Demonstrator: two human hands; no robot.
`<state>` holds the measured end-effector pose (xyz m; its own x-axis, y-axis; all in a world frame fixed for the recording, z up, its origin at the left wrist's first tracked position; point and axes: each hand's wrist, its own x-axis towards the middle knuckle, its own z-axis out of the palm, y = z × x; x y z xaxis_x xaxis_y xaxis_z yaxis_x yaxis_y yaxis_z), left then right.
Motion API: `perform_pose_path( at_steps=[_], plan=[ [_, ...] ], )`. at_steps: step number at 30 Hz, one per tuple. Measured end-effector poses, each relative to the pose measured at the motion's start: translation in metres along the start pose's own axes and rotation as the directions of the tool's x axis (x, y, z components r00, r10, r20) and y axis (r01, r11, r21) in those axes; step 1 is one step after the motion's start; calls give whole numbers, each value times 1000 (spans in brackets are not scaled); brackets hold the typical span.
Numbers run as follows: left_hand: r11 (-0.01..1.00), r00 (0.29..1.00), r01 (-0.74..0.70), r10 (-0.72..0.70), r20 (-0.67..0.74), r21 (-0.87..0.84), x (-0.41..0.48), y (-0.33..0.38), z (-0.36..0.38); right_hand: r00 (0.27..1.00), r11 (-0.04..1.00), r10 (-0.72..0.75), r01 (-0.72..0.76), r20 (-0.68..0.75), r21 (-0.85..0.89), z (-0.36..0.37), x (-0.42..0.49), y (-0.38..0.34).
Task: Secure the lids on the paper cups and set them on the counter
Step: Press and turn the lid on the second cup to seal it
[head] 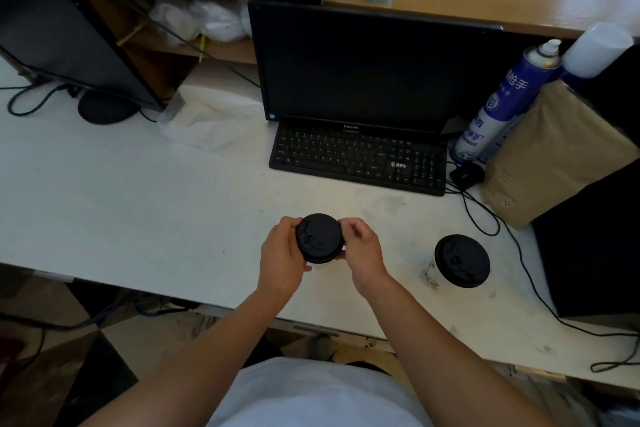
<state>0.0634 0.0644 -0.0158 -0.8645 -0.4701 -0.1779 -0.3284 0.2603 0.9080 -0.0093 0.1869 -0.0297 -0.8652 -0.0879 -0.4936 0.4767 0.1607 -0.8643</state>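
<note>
A paper cup topped by a black lid (319, 237) is held over the white counter (138, 211), in front of the keyboard. My left hand (282, 255) grips the lid's left rim with curled fingers. My right hand (360, 250) pinches the right rim, thumb and fingers bent around it. The cup body below the lid is almost fully hidden by both hands. A second cup with a black lid (462, 260) stands upright on the counter to the right, untouched.
A black keyboard (358, 158) and dark monitor (367, 62) lie straight ahead. A blue spray can (502, 104), a brown paper bag (554, 152) and a black box (595, 246) crowd the right side. Cables (485, 218) trail near the second cup. A second monitor (62, 42) stands far left.
</note>
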Motion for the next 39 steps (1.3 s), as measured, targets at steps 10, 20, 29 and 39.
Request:
perform_pose_path(
  at_steps=[10, 20, 29, 39],
  plan=[
    [997, 997, 72, -72, -37, 5, 2, 0, -1, 986, 976, 148, -157, 71, 152, -4, -11, 6],
    [986, 983, 131, -143, 114, 104, 22, 1, -16, 975, 993, 36, -10, 217, -119, -19, -4, -9],
    [989, 973, 74, -99, 210, 127, 38, 1, -25, 979, 977, -34, 75, 201, -199, -11, -12, -15],
    [568, 755, 649, -557, 344, -506, 7, -20, -17, 877, 998, 42, -57, 479, 16, -21, -21, 16]
  ],
)
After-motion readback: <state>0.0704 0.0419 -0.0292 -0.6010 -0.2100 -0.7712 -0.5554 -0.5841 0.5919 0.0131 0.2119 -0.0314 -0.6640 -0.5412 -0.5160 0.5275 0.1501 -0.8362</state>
